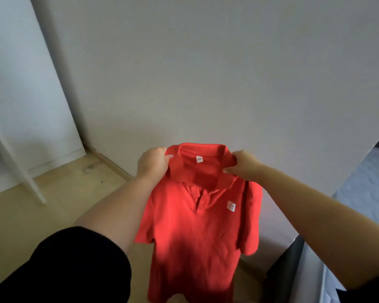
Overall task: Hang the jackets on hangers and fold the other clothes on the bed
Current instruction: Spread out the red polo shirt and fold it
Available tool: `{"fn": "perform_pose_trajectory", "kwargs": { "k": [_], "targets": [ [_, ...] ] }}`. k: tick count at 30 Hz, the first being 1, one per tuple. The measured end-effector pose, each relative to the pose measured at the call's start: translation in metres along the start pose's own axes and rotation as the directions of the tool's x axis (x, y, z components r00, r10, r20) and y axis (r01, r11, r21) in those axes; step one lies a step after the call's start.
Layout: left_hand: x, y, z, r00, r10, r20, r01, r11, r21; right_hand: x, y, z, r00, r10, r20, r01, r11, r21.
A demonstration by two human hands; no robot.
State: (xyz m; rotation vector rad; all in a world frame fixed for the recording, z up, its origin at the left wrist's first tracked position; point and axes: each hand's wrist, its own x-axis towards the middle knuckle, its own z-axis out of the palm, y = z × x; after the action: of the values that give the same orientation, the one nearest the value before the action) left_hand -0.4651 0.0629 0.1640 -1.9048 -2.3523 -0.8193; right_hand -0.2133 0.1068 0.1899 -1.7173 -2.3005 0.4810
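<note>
Red polo shirt (197,232) hangs in front of you, long axis vertical, clear of the floor. Your left hand (152,161) and right hand (242,164) pinch opposite collar ends, equally near; the bed (363,184) lies to your right.

Single view, head-worn, wide-angle. It looks forward and down toward a plain wall (206,73) and wood floor (64,193). The left hand (152,162) and right hand (242,166), gripping a red shirt (195,226), sit near the lens at centre frame. A bed (363,189) enters at the right edge.
</note>
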Motion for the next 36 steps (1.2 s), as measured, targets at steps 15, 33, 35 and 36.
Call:
{"fn": "perform_pose_trajectory", "kwargs": {
  "k": [15, 33, 35, 36],
  "targets": [
    [-0.064, 0.093, -0.018, 0.989, -0.026, -0.145, -0.010, 0.971, -0.241, -0.103, 0.052, -0.044, 0.846, 0.211, -0.489, -0.211, 0.976, 0.055],
    [-0.211, 0.353, -0.200, 0.854, 0.258, -0.451, -0.396, 0.885, -0.244, -0.412, 0.104, -0.275, 0.388, 0.085, -0.918, -0.309, 0.950, -0.043],
    [-0.217, 0.374, -0.199, 0.867, 0.250, -0.432, -0.383, 0.888, -0.256, -0.430, 0.115, -0.286, 0.340, 0.061, -0.938, -0.320, 0.946, -0.055],
    [-0.219, 0.383, -0.195, 0.886, 0.239, -0.397, -0.360, 0.894, -0.266, -0.436, 0.122, -0.288, 0.325, 0.054, -0.944, -0.329, 0.943, -0.059]
  ]
}}
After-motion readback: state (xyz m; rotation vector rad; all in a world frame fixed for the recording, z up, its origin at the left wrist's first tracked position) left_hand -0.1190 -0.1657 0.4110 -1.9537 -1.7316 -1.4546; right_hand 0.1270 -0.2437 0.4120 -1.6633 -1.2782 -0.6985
